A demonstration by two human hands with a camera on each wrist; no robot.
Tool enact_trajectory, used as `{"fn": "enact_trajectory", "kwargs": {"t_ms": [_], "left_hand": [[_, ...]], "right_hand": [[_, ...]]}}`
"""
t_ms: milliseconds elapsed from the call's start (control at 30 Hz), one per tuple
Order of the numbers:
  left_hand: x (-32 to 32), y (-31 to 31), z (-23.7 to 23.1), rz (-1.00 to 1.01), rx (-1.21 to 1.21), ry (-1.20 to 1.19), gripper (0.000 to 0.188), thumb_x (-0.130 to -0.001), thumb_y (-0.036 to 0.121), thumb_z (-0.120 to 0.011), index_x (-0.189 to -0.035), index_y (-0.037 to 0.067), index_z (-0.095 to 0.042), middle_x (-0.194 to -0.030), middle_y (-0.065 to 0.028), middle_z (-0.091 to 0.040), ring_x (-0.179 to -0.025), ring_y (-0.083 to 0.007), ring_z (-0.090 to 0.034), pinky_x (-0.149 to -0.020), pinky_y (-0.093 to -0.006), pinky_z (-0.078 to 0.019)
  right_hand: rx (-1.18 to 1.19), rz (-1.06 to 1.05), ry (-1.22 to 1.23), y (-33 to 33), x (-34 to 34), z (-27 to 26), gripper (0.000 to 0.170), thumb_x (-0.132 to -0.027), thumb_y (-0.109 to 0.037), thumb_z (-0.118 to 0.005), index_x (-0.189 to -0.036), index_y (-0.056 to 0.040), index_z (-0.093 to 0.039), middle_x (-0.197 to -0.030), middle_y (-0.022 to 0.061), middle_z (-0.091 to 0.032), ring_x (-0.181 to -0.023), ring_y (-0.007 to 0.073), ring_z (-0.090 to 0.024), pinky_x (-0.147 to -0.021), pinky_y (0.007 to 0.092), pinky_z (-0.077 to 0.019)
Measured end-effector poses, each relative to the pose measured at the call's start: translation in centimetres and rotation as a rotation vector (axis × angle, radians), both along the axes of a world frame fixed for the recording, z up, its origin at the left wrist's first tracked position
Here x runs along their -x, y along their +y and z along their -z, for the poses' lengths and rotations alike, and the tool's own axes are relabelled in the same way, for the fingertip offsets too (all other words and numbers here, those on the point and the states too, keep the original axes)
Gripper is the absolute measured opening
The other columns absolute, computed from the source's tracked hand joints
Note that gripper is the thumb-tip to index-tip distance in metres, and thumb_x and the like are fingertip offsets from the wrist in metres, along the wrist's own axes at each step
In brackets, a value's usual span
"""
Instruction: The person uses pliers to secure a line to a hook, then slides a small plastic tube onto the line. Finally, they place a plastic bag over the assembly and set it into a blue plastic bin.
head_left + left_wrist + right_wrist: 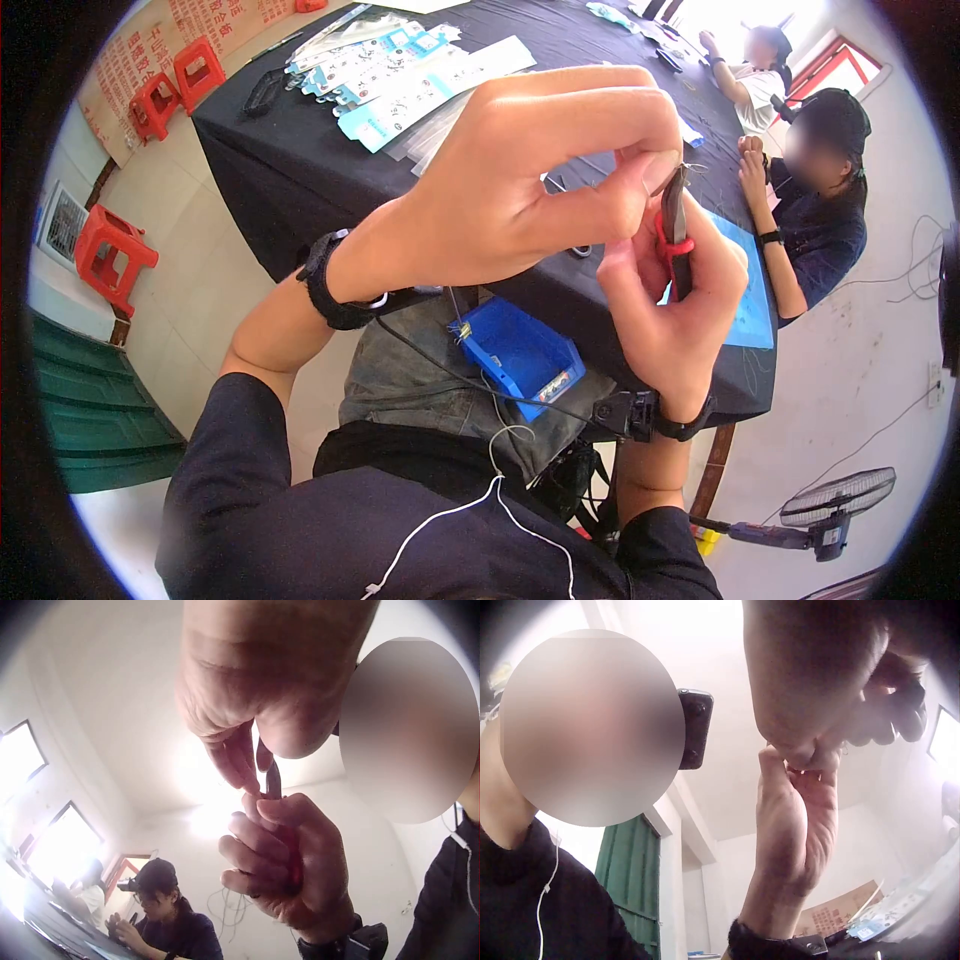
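Raised above the table, the left hand [540, 170] pinches with thumb and curled fingers beside the tool's jaws; thin strands [694, 168] stick out there, and whatever else lies between the fingertips is hidden. The right hand [700, 300] grips a cutter-like tool with red handles [677, 246], its dark metal end pointing up. In the left wrist view the tool's metal end [274, 780] stands between the left hand [262, 682] and the right hand [300, 862]. The right wrist view has the right hand [817, 682] over the left hand [791, 825], the tool hidden.
A blue bin [515, 350] sits at the lap, with a cable across it. Printed cards [440, 90] and clear bags lie on the black-covered table [270, 180]. A blue sheet [750, 300] is at the right edge, near a seated person [825, 200]. Red stools [115, 255] stand left.
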State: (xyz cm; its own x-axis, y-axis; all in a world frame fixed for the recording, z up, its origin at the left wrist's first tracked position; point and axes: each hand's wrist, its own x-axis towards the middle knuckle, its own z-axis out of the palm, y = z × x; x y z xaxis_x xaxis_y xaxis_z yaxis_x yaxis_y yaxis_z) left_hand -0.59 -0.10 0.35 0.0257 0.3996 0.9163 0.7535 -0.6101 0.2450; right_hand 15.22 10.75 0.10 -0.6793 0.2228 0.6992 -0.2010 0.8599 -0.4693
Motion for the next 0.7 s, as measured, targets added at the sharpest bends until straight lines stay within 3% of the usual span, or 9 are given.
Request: {"fn": "enact_trajectory", "kwargs": {"t_ms": [133,200,433,700], "left_hand": [[-0.1,-0.2,-0.1,0.031,0.035,-0.025,0.012,-0.097,0.004,-0.053,-0.089,-0.003,-0.059,-0.099,-0.0161,-0.068,-0.079,-0.0154,-0.063,-0.074,-0.0294,-0.0536],[-0.2,-0.1,0.1,0.099,0.069,-0.095,0.014,-0.098,0.005,-0.052,-0.088,-0.002,-0.059,-0.101,-0.0159,-0.067,-0.081,-0.0146,-0.062,-0.076,-0.0292,-0.0525],[-1.7,-0.2,0.1,0.409,0.173,-0.438,0.019,-0.101,0.010,-0.049,-0.088,0.000,-0.059,-0.104,-0.0142,-0.066,-0.082,-0.0118,-0.058,-0.077,-0.0278,-0.0489],[-1.7,-0.2,0.2,0.458,0.252,-0.512,0.024,-0.101,0.015,-0.047,-0.086,0.001,-0.058,-0.103,-0.0127,-0.066,-0.080,-0.0110,-0.056,-0.075,-0.0273,-0.0473]], "right_hand": [[-0.161,0.041,0.042,0.5,0.2,0.3,0.022,-0.078,-0.001,-0.073,-0.097,0.0001,-0.064,-0.062,0.0042,-0.053,-0.047,0.0119,-0.048,-0.050,0.0264,-0.0393],[-0.194,0.098,0.257,0.7,0.8,1.0,0.020,-0.077,-0.002,-0.074,-0.094,-0.0007,-0.062,-0.067,0.0071,-0.057,-0.048,0.0146,-0.050,-0.050,0.0290,-0.0414],[-0.224,0.144,0.205,0.8,0.7,0.7,0.022,-0.074,-0.004,-0.076,-0.088,-0.0026,-0.060,-0.070,0.0091,-0.055,-0.053,0.0212,-0.054,-0.050,0.0317,-0.0426],[-0.321,0.183,0.291,0.9,0.8,0.9,0.025,-0.075,-0.006,-0.081,-0.088,-0.0034,-0.060,-0.070,0.0096,-0.054,-0.054,0.0239,-0.055,-0.050,0.0320,-0.0434]]}}
